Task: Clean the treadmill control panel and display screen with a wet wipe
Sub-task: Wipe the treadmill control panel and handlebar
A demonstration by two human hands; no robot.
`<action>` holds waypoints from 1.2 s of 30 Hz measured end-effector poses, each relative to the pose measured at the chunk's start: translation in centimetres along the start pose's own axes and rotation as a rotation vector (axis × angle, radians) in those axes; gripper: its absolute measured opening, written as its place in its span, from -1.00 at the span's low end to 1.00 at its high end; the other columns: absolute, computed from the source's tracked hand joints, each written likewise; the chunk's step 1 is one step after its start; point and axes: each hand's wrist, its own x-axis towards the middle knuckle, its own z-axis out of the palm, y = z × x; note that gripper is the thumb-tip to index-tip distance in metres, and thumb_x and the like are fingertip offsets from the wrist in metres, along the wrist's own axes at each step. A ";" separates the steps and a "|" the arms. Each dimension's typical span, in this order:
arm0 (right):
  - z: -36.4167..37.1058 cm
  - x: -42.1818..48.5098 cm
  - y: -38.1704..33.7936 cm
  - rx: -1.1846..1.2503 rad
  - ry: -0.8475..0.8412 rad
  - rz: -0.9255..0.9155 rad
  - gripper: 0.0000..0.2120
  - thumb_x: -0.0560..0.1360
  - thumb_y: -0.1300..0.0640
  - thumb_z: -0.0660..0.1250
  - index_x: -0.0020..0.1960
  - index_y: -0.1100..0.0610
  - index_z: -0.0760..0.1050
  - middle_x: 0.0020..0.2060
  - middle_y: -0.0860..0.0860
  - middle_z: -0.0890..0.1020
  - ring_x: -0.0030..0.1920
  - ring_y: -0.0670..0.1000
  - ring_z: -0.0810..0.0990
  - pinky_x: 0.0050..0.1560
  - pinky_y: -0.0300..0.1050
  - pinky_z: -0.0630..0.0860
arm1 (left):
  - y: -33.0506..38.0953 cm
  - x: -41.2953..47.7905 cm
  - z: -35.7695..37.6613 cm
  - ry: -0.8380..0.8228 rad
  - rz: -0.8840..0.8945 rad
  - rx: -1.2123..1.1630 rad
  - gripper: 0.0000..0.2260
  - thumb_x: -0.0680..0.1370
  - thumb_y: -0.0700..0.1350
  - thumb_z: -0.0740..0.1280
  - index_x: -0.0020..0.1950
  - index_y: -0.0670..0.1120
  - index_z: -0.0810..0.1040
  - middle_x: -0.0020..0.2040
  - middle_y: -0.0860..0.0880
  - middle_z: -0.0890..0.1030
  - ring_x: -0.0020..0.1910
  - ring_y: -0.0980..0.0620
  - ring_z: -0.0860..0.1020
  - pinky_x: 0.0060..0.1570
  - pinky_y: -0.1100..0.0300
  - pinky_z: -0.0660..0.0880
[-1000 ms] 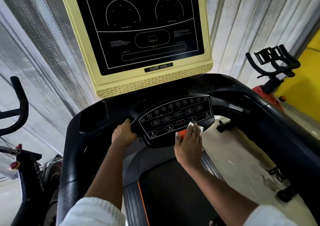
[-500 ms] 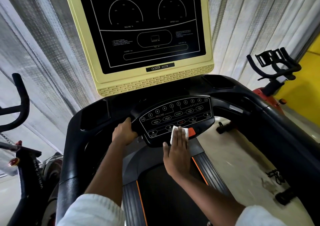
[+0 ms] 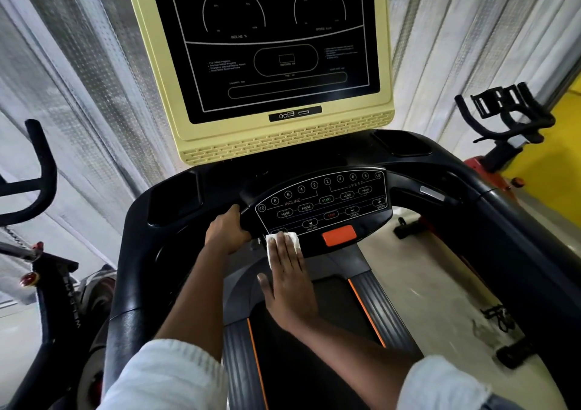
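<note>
A pale, ribbed curtain wall (image 3: 94, 73) stood behind the gym machines, with an exercise bike (image 3: 37, 252) at the far left. The left hand (image 3: 227, 232) was closed around the left edge of the control panel (image 3: 323, 203), fingers wrapped over it as a brace. Just beside it, the right hand (image 3: 287, 276) lay flat, fingers extended and pressing the wet wipe (image 3: 276, 242) onto the panel's lower left corner, left of the orange button (image 3: 339, 235). The wipe looked thin, limp and damp (likely to bunch or slide), so a flat palm seemed the best hold. Above, the display screen (image 3: 276, 41) looked untouched.
</note>
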 end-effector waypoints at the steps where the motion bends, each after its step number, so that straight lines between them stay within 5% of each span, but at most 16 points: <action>1: 0.1 -0.1 0.0 -0.012 -0.015 -0.025 -0.37 0.72 -0.09 0.02 0.66 0.12 -0.14 0.65 0.04 -0.16 0.63 0.03 -0.23 0.63 0.05 -0.04 | 0.0 0.0 -0.1 -0.008 -0.002 -0.001 -0.64 0.36 -0.02 0.48 0.01 -0.05 0.37 -0.13 -0.09 0.55 -0.09 -0.25 0.58 -0.21 0.05 0.45; 5: 0.4 -1.1 1.5 -0.052 -0.033 -0.100 -0.44 0.70 0.01 0.03 0.66 0.08 -0.03 0.65 -0.02 -0.14 0.64 0.02 -0.20 0.59 0.08 0.07 | -0.1 0.2 -0.5 -0.049 0.002 -0.029 -0.62 0.35 -0.05 0.49 0.02 -0.06 0.37 -0.06 -0.13 0.58 -0.06 -0.24 0.58 -0.17 0.03 0.48; 15: 0.5 -0.3 1.3 -0.102 -0.006 -0.068 -0.41 0.66 0.06 -0.05 0.66 0.04 -0.11 0.65 -0.02 -0.17 0.64 0.03 -0.21 0.62 0.07 0.01 | 0.1 0.0 -0.5 -0.049 0.015 -0.031 -0.64 0.36 -0.06 0.48 -0.02 -0.04 0.34 -0.11 -0.11 0.57 -0.11 -0.22 0.57 -0.24 0.05 0.42; 18: 1.3 -2.3 2.1 -0.050 0.066 0.078 -0.39 0.69 0.01 0.11 0.66 0.03 -0.08 0.65 0.00 -0.10 0.64 0.05 -0.15 0.59 0.08 0.06 | 0.2 -0.2 -0.3 -0.023 0.012 -0.018 -0.65 0.38 -0.06 0.48 -0.02 -0.05 0.34 -0.14 -0.09 0.54 -0.13 -0.20 0.56 -0.25 0.05 0.42; 25: 0.4 0.7 2.6 0.177 0.307 0.562 -0.30 0.70 -0.04 0.10 0.64 0.21 -0.19 0.63 0.13 -0.20 0.63 0.15 -0.21 0.61 0.09 0.03 | 0.1 0.0 -0.1 -0.013 0.003 -0.005 -0.66 0.37 -0.07 0.46 -0.01 -0.04 0.35 -0.15 -0.09 0.55 -0.16 -0.19 0.54 -0.25 0.05 0.43; 29: -0.2 1.9 3.4 0.248 0.342 0.616 -0.29 0.70 -0.05 0.07 0.63 0.26 -0.21 0.62 0.17 -0.27 0.63 0.17 -0.19 0.60 -0.04 -0.05 | 0.0 0.1 -0.1 -0.017 -0.002 -0.006 -0.66 0.34 -0.09 0.45 -0.03 -0.03 0.33 -0.17 -0.08 0.55 -0.18 -0.20 0.55 -0.25 0.04 0.46; 36: -4.0 6.0 10.9 0.157 0.337 0.818 -0.25 0.61 -0.16 -0.08 0.60 0.35 -0.01 0.60 0.31 0.03 0.62 0.24 -0.05 0.60 0.09 -0.09 | 0.0 0.2 0.2 0.004 0.001 0.000 -0.65 0.36 -0.02 0.47 -0.02 -0.03 0.35 -0.19 -0.06 0.54 -0.21 -0.16 0.53 -0.26 0.05 0.43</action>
